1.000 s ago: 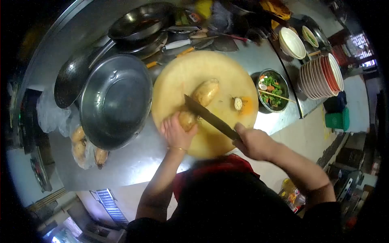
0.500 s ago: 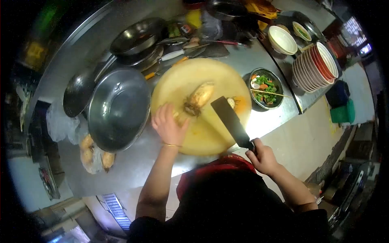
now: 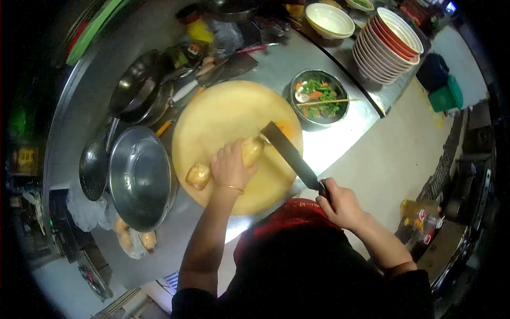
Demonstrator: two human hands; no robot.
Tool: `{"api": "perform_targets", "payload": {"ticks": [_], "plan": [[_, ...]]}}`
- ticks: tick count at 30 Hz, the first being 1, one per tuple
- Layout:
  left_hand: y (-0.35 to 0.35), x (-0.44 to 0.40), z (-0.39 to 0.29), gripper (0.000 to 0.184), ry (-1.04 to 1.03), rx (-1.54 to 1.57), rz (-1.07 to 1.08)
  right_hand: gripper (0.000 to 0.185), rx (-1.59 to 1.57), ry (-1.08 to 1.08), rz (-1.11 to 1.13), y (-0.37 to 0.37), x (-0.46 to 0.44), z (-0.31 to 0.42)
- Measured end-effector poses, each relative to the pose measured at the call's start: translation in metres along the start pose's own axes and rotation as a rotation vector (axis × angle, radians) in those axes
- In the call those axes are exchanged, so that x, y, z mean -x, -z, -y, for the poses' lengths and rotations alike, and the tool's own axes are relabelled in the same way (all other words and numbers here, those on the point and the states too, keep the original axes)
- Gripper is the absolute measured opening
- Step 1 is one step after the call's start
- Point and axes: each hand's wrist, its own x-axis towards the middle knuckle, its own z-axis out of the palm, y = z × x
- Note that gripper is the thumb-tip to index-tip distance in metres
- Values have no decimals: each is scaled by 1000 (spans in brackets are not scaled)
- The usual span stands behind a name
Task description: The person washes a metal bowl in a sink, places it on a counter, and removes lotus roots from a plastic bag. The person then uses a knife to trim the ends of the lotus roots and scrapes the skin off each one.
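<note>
On the round yellow cutting board (image 3: 212,111), my left hand (image 3: 231,166) is wrapped round a pale brown lotus root piece (image 3: 253,150). Another root piece (image 3: 198,176) lies on the board just left of that hand. My right hand (image 3: 341,204) grips the black handle of a cleaver (image 3: 291,155). The blade's tip is beside the right end of the held piece, over the board's right part. Whether the blade touches the root is hard to tell.
Left of the board stands a large metal basin (image 3: 139,178), with pans (image 3: 135,82) behind it and bagged roots (image 3: 129,237) in front. A bowl of chopped vegetables (image 3: 319,97) is at the right, near stacked bowls (image 3: 382,48).
The view has turned. My left hand has moved from the near-left piece to the other root, which now lies more sideways. The cleaver has swung right, and its tip is now at that root's end.
</note>
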Motion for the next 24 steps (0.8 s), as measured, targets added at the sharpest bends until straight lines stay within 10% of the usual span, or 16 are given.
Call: {"api": "perform_targets", "payload": {"ticks": [24], "plan": [[-21, 10, -6, 68, 27, -59, 52, 22, 237, -60, 274, -13, -80, 45]]}}
